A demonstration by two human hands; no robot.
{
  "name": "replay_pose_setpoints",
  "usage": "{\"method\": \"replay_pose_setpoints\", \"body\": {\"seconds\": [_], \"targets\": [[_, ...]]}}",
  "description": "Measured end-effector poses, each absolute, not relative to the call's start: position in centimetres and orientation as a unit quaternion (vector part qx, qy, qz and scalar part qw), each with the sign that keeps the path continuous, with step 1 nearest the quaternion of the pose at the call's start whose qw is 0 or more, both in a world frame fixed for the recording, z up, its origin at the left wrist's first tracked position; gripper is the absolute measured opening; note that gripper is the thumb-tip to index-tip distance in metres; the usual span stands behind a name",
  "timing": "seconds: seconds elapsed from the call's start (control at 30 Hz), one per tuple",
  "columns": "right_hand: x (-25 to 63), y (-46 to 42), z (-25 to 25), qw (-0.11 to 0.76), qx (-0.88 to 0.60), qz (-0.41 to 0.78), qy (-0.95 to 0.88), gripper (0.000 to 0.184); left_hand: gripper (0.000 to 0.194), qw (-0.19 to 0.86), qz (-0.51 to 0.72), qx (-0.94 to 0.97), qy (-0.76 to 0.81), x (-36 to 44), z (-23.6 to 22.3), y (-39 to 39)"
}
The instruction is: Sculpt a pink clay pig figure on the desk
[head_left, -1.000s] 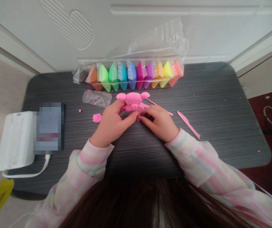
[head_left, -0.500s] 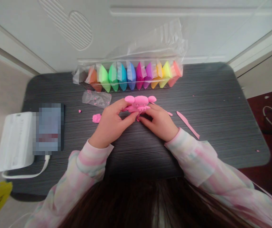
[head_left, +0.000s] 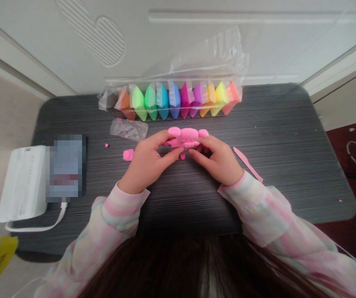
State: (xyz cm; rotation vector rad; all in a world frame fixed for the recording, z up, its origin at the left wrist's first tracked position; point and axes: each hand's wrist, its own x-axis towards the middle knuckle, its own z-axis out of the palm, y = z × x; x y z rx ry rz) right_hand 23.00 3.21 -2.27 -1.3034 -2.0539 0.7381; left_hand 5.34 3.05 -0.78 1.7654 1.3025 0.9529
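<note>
- Fingers [head_left: 172,157] of the left hand [head_left: 145,161] hold a pink figure [head_left: 188,140] between thumb and forefinger.
- Those of the right hand [head_left: 223,159] curl close at its other side; whether they grip it, I cannot tell.
- It is between both hands, over the bench [head_left: 178,207].
- Pink lump [head_left: 128,155] beside the left hand; pink knife [head_left: 246,162] beyond the right.

This seems a home (table [head_left: 289,165], white panelling [head_left: 274,45]).

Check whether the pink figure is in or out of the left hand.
In. The left hand holds the pink figure: its thumb lies in front, its forefinger goes behind.
</note>
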Motion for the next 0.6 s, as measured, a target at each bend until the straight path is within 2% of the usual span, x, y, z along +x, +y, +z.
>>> {"method": "replay_pose_setpoints", "body": {"seconds": [0.1,0.23,0.4,0.6], "targets": [[22.8,3.2,-2.4,0.315,-0.486,0.293,-0.761,0.012,0.022,0.406,0.377,0.667,0.498,5.3,-1.0,3.1],[22.4,3.2,-2.7,0.330,-0.479,0.317,-0.749,0.009,0.024,0.435,0.394,0.640,0.496,5.2,-1.1,3.2],[22.2,3.4,-2.5,0.339,-0.484,0.342,-0.731,0.005,0.024,0.520,0.432,0.571,0.466,5.2,-1.4,3.3],[22.3,3.6,-2.6,0.360,-0.478,0.440,-0.670,0.025,0.023,0.528,0.447,0.559,0.457,4.9,-2.1,3.5]]}}
